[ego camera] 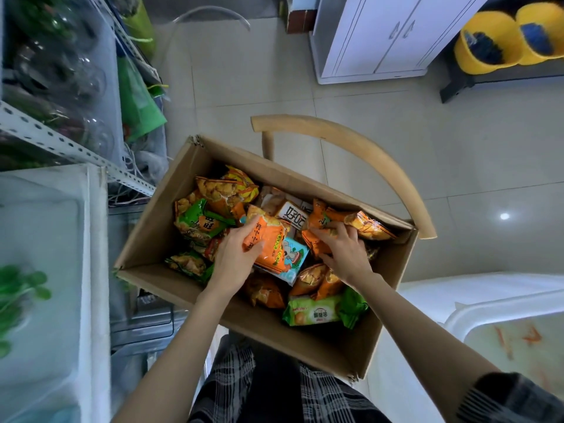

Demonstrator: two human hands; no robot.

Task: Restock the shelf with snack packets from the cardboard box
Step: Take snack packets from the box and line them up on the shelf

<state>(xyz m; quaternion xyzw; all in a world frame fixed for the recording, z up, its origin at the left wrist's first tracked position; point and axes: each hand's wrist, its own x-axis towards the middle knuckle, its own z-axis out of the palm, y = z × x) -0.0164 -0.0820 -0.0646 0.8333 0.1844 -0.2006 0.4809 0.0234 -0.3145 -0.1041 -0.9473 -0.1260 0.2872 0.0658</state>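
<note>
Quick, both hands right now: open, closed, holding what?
Left hand: grips orange packet.
Right hand: fingers curled round second orange packet.

You're looking down on a pale tiled floor (274, 71), and a bright spot of light (504, 216) reflects off it to your right. Ahead stands a white cabinet (375, 38), both doors closed. Right of it, two yellow buckets (485, 41) rest on a dark rack (457, 82). A wooden chair (381, 157) with a curved backrest is mid-view. There are green bags (137, 99) at your left and a white tub (488, 309) at your lower right.
</note>
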